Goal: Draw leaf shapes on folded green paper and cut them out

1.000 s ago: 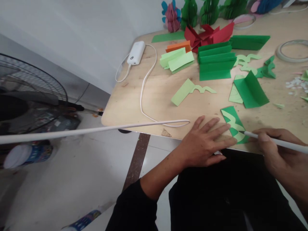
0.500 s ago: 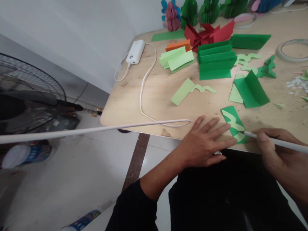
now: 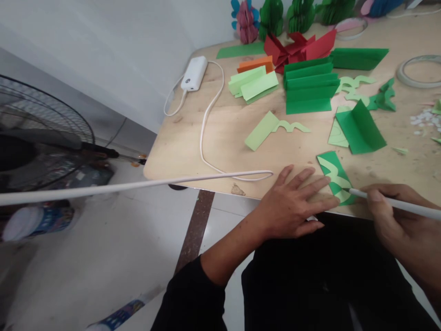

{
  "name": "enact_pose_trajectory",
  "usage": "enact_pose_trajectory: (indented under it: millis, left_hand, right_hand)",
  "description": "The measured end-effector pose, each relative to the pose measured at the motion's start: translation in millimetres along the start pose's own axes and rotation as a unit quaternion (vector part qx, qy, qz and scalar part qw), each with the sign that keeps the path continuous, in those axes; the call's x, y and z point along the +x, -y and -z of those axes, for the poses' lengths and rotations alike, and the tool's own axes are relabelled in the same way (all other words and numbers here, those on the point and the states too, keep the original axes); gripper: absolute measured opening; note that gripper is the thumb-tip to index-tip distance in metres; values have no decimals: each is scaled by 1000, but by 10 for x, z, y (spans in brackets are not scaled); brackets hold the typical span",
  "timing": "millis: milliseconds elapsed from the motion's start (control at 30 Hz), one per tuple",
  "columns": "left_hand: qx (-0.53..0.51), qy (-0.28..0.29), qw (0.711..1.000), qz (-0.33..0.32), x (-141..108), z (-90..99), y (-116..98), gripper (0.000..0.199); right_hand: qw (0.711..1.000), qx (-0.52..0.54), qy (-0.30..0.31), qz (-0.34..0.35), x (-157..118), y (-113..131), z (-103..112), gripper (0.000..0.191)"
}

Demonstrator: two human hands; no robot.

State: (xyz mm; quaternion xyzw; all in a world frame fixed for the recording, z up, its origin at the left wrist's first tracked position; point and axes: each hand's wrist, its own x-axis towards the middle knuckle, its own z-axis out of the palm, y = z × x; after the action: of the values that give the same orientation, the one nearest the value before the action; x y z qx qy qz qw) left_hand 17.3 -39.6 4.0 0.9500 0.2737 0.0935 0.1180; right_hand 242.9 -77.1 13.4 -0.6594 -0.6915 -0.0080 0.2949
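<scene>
Near the table's front edge lies a dark green paper piece (image 3: 338,168) with a wavy light green cutout (image 3: 332,174) on top. My left hand (image 3: 292,202) rests flat with fingers spread, two fingertips touching the left side of these papers. My right hand (image 3: 399,220) grips a white pen (image 3: 396,202), its tip on the cutout's lower part. A folded light green strip (image 3: 262,131) with a wavy cutout (image 3: 291,126) lies further back. Behind the traced papers stands an opened dark green fold (image 3: 361,128).
Folded green papers (image 3: 310,87), red papers (image 3: 299,48) and a tape roll (image 3: 420,71) are at the back. A white cable (image 3: 138,184) crosses the table's left part from a power bank (image 3: 195,73). A fan (image 3: 41,133) stands left.
</scene>
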Motion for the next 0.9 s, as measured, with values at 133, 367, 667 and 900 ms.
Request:
enact_pose_trajectory:
  millis: [133, 367, 667, 900]
  left_hand:
    - [-2, -2, 1000, -1, -4, -2, -1, 48]
    - [4, -7, 1000, -8, -9, -1, 5, 47]
    - [5, -9, 1000, -9, -3, -22, 10, 45]
    - [6, -8, 1000, -7, -3, -20, 14, 45]
  right_hand:
    - [1000, -11, -3, 24, -4, -5, -1, 24]
    - [999, -14, -8, 32, -24, -9, 7, 23]
    - [998, -14, -13, 63, -4, -10, -2, 20]
    - [998, -10, -9, 59, -15, 15, 21, 18]
